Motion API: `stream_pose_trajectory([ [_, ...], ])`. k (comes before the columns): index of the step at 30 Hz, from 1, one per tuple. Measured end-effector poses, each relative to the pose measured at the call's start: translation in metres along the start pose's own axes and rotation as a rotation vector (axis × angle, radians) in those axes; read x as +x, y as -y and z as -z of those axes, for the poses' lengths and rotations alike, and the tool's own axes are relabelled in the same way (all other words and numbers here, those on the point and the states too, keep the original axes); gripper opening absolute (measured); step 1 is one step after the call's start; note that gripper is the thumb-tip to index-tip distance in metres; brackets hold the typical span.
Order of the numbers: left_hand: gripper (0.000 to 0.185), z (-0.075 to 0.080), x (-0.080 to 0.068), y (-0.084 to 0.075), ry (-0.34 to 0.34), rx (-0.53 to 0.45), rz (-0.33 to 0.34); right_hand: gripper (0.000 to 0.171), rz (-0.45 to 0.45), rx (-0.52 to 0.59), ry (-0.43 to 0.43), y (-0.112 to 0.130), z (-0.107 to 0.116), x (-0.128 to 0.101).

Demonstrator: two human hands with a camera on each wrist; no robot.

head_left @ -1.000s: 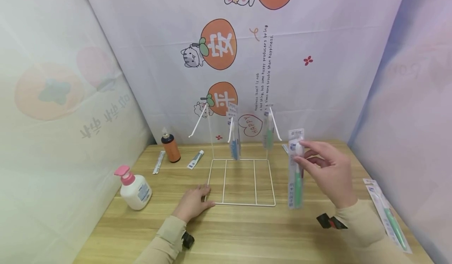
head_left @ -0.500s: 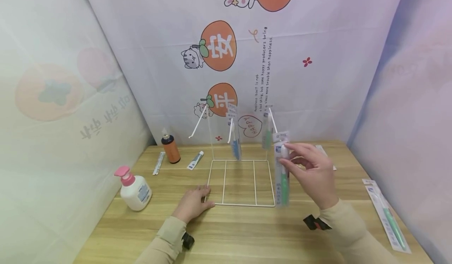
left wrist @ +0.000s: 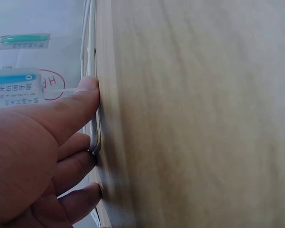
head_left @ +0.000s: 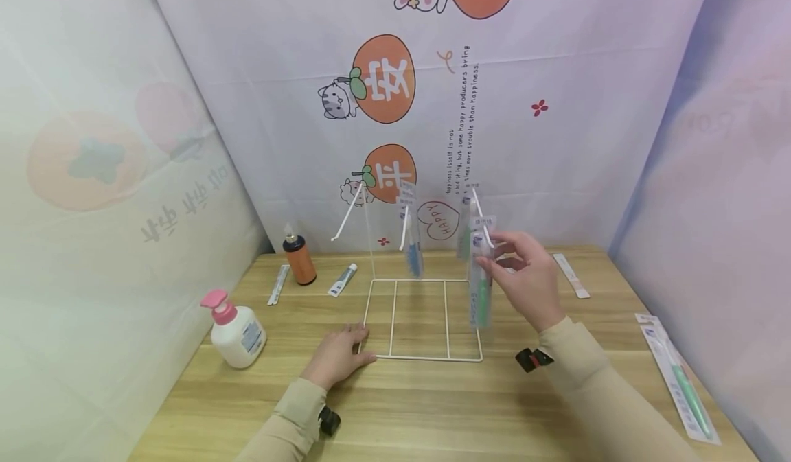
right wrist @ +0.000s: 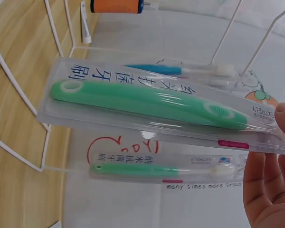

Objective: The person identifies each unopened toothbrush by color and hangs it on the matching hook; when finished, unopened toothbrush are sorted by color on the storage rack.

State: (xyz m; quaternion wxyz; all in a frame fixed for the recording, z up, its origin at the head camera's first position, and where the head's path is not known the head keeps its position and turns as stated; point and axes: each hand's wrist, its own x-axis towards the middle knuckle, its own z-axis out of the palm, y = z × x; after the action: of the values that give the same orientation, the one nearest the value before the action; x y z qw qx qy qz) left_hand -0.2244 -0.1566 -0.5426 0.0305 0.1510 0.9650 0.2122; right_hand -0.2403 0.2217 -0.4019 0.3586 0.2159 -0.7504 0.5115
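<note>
My right hand point(head_left: 528, 276) pinches a packaged green toothbrush point(head_left: 480, 297) by its upper part, thumb in front. The pack hangs upright, its top card overlapping the tip of the right prong point(head_left: 482, 216) of a white wire display rack point(head_left: 426, 358). Another packaged green toothbrush point(right wrist: 133, 168) hangs farther back on that prong. Packaged blue toothbrushes point(head_left: 413, 259) hang on the middle prong; the left prong point(head_left: 347, 211) is bare. At the rack's front left corner, my left hand point(head_left: 336, 357) holds the base wire down against the table, thumb on the front wire point(left wrist: 91, 52).
A white pump bottle point(head_left: 237, 335) with a pink top and an orange bottle point(head_left: 299, 259) stand left. A toothpaste tube point(head_left: 342, 280) and a slim packet point(head_left: 278, 285) lie near them. Another slim packet point(head_left: 571, 275) and a packaged green toothbrush point(head_left: 678, 378) lie on the right.
My right hand has carried the packaged toothbrush leftward and slightly up, from beside the rack to the right prong's tip. My left hand and the rack have stayed in place.
</note>
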Motion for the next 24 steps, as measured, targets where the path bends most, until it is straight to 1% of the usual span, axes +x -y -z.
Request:
stream_pose_trajectory([
  [11, 0.067, 0.003, -0.001, -0.002, 0.006, -0.004, -0.003, 0.043, -0.062, -0.031, 0.014, -0.032, -0.013, 0.027],
  [21, 0.068, 0.003, -0.001, -0.002, 0.008, 0.005, -0.002, 0.044, -0.105, -0.097, 0.020, -0.043, -0.024, 0.045],
  [24, 0.068, 0.003, 0.000, -0.002, 0.005, 0.007, -0.004, 0.044, -0.107, -0.099, 0.021, -0.045, -0.025, 0.049],
])
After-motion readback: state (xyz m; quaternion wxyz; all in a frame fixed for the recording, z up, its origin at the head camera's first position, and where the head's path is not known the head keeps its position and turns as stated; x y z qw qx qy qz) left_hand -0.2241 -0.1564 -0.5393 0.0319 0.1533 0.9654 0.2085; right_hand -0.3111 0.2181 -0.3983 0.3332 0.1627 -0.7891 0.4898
